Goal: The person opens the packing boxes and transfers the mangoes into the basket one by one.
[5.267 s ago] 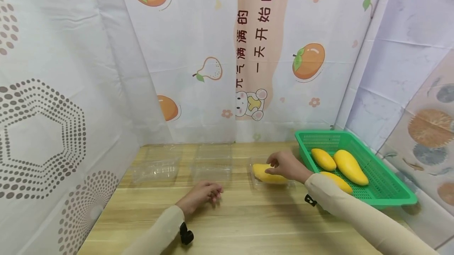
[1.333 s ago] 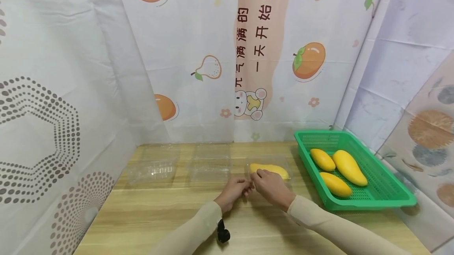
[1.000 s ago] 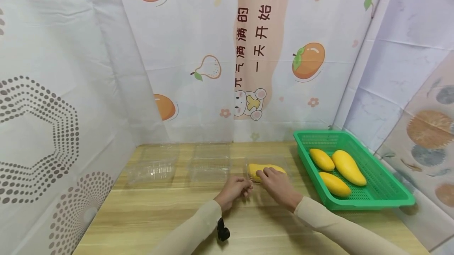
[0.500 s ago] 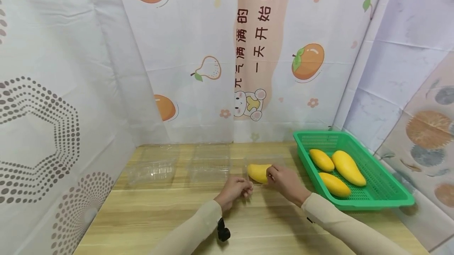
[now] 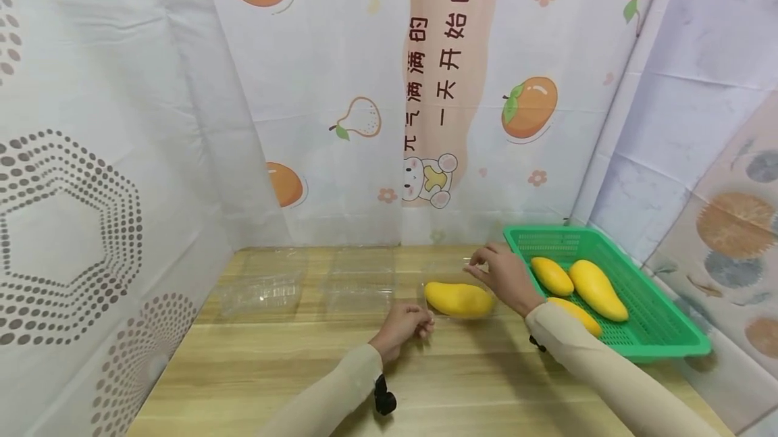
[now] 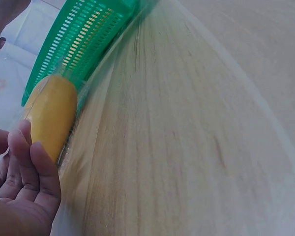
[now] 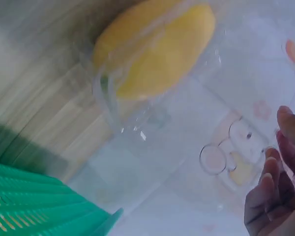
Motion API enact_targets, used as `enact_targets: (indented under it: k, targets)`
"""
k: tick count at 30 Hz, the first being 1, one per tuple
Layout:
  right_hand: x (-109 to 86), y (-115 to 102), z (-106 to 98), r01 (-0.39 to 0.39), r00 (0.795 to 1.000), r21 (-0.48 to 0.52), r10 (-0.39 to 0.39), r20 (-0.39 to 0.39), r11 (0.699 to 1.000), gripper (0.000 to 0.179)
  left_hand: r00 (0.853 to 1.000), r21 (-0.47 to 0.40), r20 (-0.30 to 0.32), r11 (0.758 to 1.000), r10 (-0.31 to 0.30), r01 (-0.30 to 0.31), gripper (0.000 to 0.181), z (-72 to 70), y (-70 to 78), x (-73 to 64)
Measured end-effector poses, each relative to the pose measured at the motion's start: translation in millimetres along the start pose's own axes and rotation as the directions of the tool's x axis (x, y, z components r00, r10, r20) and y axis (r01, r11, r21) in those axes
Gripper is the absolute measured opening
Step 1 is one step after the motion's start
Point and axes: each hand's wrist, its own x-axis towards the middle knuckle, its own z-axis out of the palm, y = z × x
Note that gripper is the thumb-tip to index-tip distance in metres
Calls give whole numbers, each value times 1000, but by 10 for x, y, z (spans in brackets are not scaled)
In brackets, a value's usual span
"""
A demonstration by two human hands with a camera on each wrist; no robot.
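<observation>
A yellow mango (image 5: 460, 300) lies in a clear plastic clamshell box (image 5: 446, 268), whose transparent lid stands raised behind it. My left hand (image 5: 404, 329) is at the box's front left corner, thumb and fingers pinching the rim; in the left wrist view its fingertips (image 6: 22, 129) are right beside the mango. My right hand (image 5: 503, 276) is held above the box's right rear side, fingers loosely bent with a gap to the thumb. In the right wrist view, this hand (image 7: 278, 187) appears apart from the mango, with nothing visible between its fingers.
Two more clear plastic boxes with raised lids, a left one (image 5: 263, 292) and a middle one (image 5: 360, 288), stand along the table's back. A green basket (image 5: 665, 329) at the right holds several mangoes (image 5: 598, 290). Patterned curtains (image 5: 340, 52) enclose the wooden table (image 5: 292, 376).
My right hand has moved from the box's front left corner along its front, then up and back to the right. The mango shows fully again. My left hand has stayed at the corner.
</observation>
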Motion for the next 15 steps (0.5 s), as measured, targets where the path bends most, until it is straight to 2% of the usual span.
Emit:
enact_targets:
  k: [7, 15]
  targets:
    - [118, 205, -88, -152, 986, 69, 147, 73, 986, 14, 1000, -5, -21, 1000, 11, -11, 22, 9, -17, -11]
    - [211, 417, -143, -258, 965, 90, 251, 80, 962, 14, 1000, -10, -29, 1000, 9, -9, 22, 15, -10, -3]
